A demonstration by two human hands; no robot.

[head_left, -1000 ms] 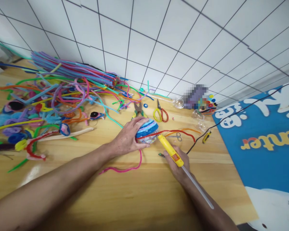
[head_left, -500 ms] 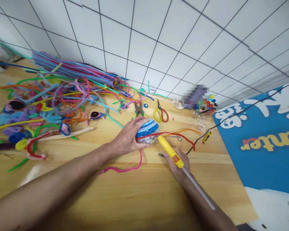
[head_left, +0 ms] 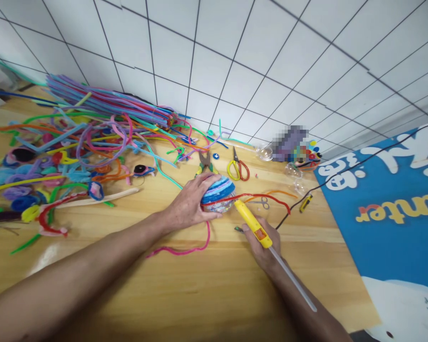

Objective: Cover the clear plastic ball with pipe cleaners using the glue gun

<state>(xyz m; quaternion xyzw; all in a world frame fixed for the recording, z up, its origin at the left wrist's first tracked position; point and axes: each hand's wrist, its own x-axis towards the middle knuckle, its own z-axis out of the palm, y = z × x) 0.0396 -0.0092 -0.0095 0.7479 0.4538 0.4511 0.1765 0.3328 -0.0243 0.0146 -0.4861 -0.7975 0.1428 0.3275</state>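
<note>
My left hand [head_left: 192,202] is wrapped round a ball [head_left: 219,190] striped with blue, pink and purple pipe cleaners; its lower part looks clear or silvery. A red pipe cleaner [head_left: 260,196] lies along the ball's side and trails off to the right. My right hand [head_left: 266,244] grips a yellow hot glue gun [head_left: 251,219], its nozzle at the ball's right side; whether it touches, I cannot tell. A clear glue stick [head_left: 294,280] sticks out of the gun's back. Below the ball, a dark pink pipe cleaner [head_left: 185,251] curls on the table.
Behind the ball lie pliers [head_left: 206,164] and scissors [head_left: 238,168] with yellow and red handles. Loose pipe cleaners [head_left: 103,140] and a thick bundle [head_left: 107,102] crowd the left. A black cord [head_left: 321,186] crosses a blue printed sheet [head_left: 388,190] at right, near a yellow cutter [head_left: 306,203].
The red pipe cleaner's free end has shifted slightly, showing more of the small scissors behind it. Both hands, the ball and the glue gun stay almost where they were.
</note>
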